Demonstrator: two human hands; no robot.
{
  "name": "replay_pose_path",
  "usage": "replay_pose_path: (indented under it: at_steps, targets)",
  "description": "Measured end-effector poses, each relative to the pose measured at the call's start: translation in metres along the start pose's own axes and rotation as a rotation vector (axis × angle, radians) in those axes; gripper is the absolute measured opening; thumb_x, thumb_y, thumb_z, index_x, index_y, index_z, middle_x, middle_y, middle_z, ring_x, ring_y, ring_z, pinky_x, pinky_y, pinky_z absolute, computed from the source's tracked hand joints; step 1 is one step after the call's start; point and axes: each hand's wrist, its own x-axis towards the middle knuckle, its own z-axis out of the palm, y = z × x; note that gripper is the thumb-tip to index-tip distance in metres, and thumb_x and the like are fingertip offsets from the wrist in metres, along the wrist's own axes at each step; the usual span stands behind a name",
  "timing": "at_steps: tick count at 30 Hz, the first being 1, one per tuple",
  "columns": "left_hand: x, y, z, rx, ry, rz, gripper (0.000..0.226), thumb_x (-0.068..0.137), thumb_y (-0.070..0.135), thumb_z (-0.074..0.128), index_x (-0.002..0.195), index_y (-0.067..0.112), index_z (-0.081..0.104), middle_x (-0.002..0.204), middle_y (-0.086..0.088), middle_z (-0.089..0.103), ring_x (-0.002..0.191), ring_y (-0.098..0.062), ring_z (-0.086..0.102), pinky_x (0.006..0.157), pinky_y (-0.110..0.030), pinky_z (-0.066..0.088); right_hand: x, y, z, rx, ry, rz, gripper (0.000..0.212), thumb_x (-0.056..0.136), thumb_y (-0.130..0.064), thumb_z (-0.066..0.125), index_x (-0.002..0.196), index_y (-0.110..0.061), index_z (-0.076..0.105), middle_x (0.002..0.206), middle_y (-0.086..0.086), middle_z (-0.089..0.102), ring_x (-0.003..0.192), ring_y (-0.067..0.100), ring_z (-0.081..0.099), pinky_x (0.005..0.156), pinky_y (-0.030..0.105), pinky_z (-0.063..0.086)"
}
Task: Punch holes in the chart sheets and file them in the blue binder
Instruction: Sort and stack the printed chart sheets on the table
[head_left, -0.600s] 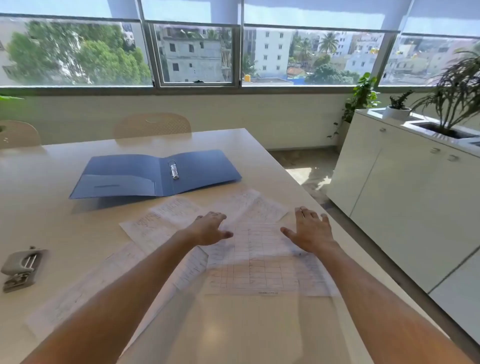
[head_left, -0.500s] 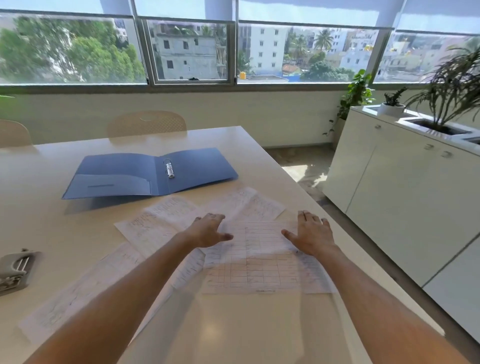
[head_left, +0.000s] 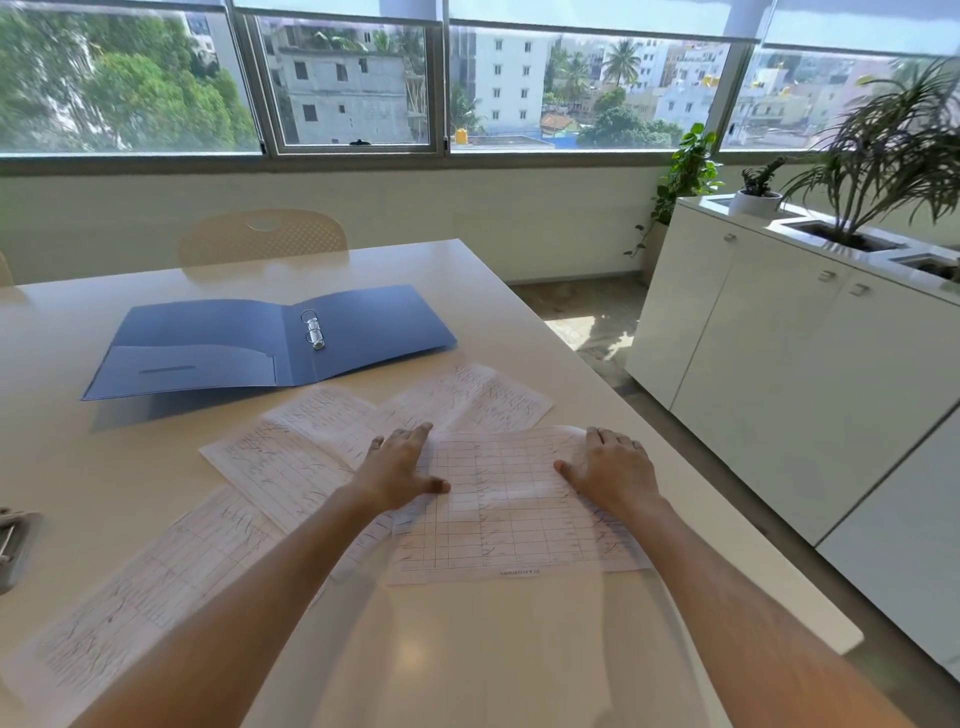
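Several chart sheets (head_left: 332, 457) lie fanned across the middle of the frame, overlapping at loose angles on the white table (head_left: 467, 675), so before I can punch anything I judge they need squaring into one stack. That is why both my palms are down on the gridded top sheet (head_left: 509, 514), lower centre, one at each side edge: pressed flat like this I can keep it from skating on the smooth tabletop and line it up with the ones beneath.

Behind the papers, in the upper left of the frame, the blue binder (head_left: 363, 327) lies spread open with its ring mechanism (head_left: 313, 329) facing up near the spine, ready to take pages once they have holes. At the far left edge, partly cut off, sits the grey hole punch (head_left: 13, 540), well apart from the sheets and from either hand; I would have to reach left for it.

My left hand (head_left: 397, 470) rests spread on the left border of the top sheet, fingers extended toward the window, thumb angled inward across the grid. It grips nothing. My right hand (head_left: 610, 470) mirrors it on the right border, fingers loosely splayed, thumb pointing toward the other hand, also only pressing, not pinching. Neither hand has lifted any paper.
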Motion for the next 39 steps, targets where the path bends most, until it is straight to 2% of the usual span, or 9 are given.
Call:
replay_pose_path:
  at_steps: [9,13,16,20,23,27,30,33,39]
  targets:
    - [-0.005,0.001,0.003,-0.014,0.109,0.055,0.092,0.074,0.046,0.074,0.146,0.016,0.026,0.133,-0.005,0.054,0.127,-0.026,0.044,0.116,-0.048,0.021,0.009,-0.010,-0.024,0.076,-0.042,0.075,0.080,0.075,-0.063,0.066,0.134,-0.016,0.041,0.126,0.006,0.057,0.111,0.028,0.059,0.083,0.039,0.050]
    - [-0.007,0.001,0.000,-0.095,0.150,0.060,0.082,0.075,0.032,0.076,0.144,0.015,0.034,0.133,-0.004,0.055,0.122,-0.023,0.051,0.108,-0.043,0.039,0.021,0.008,-0.029,0.527,-0.139,0.292,0.098,0.065,-0.053,0.080,0.140,-0.011,0.034,0.132,0.012,0.053,0.117,0.030,0.056,0.092,0.040,0.050]
    - [-0.009,0.001,-0.005,-0.247,0.199,0.034,0.068,0.079,0.021,0.074,0.138,0.011,0.044,0.132,-0.007,0.056,0.118,-0.023,0.054,0.100,-0.041,0.048,0.017,0.026,-0.040,1.045,-0.272,0.412,0.074,0.071,-0.036,0.083,0.128,-0.005,0.047,0.112,0.013,0.065,0.092,0.027,0.067,0.070,0.036,0.058]
    - [-0.010,-0.001,-0.011,-0.417,0.302,-0.007,0.047,0.083,0.017,0.070,0.127,0.010,0.055,0.119,-0.008,0.063,0.100,-0.020,0.062,0.085,-0.030,0.056,0.000,0.046,-0.060,1.321,-0.532,0.447,0.053,0.076,-0.039,0.076,0.110,-0.001,0.062,0.085,0.010,0.072,0.062,0.019,0.064,0.059,0.028,0.055]
    - [-0.010,0.002,-0.020,-0.576,0.385,-0.092,0.027,0.087,0.016,0.066,0.114,0.013,0.063,0.101,0.002,0.064,0.084,-0.012,0.063,0.063,-0.013,0.050,-0.008,0.047,-0.063,1.520,-0.675,0.422,0.057,0.066,-0.047,0.077,0.103,-0.006,0.064,0.082,0.009,0.071,0.064,0.022,0.066,0.063,0.030,0.058]
    - [-0.008,0.003,-0.028,-0.896,0.505,-0.255,0.008,0.090,0.020,0.062,0.098,0.020,0.064,0.089,0.001,0.066,0.086,-0.022,0.066,0.060,-0.022,0.049,-0.013,0.039,-0.049,1.814,-0.655,0.402,0.099,0.038,-0.066,0.087,0.113,-0.006,0.062,0.102,0.017,0.067,0.091,0.039,0.070,0.072,0.048,0.060]
    - [-0.008,0.007,-0.031,-1.054,0.584,-0.372,0.011,0.093,0.024,0.058,0.100,0.018,0.063,0.088,-0.001,0.066,0.077,-0.020,0.065,0.059,-0.025,0.050,-0.017,0.023,-0.045,2.109,-0.648,0.331,0.105,0.050,-0.076,0.072,0.121,0.000,0.057,0.122,0.021,0.065,0.108,0.049,0.062,0.085,0.057,0.055]
    - [-0.008,0.008,-0.030,-1.152,0.606,-0.436,0.013,0.094,0.024,0.056,0.102,0.016,0.062,0.089,-0.004,0.066,0.074,-0.019,0.065,0.062,-0.029,0.054,-0.016,-0.008,-0.044,2.074,-0.595,0.378,0.078,0.077,-0.067,0.059,0.122,-0.004,0.056,0.123,0.017,0.065,0.105,0.045,0.065,0.085,0.054,0.055]
    - [-0.010,0.009,-0.023,-1.147,0.541,-0.420,0.013,0.094,0.023,0.056,0.101,0.014,0.063,0.090,-0.006,0.066,0.075,-0.018,0.064,0.059,-0.026,0.051,-0.008,-0.066,-0.034,1.635,-0.371,0.493,0.019,0.087,-0.017,0.069,0.088,-0.003,0.057,0.079,0.014,0.057,0.056,0.020,0.065,0.047,0.025,0.053]
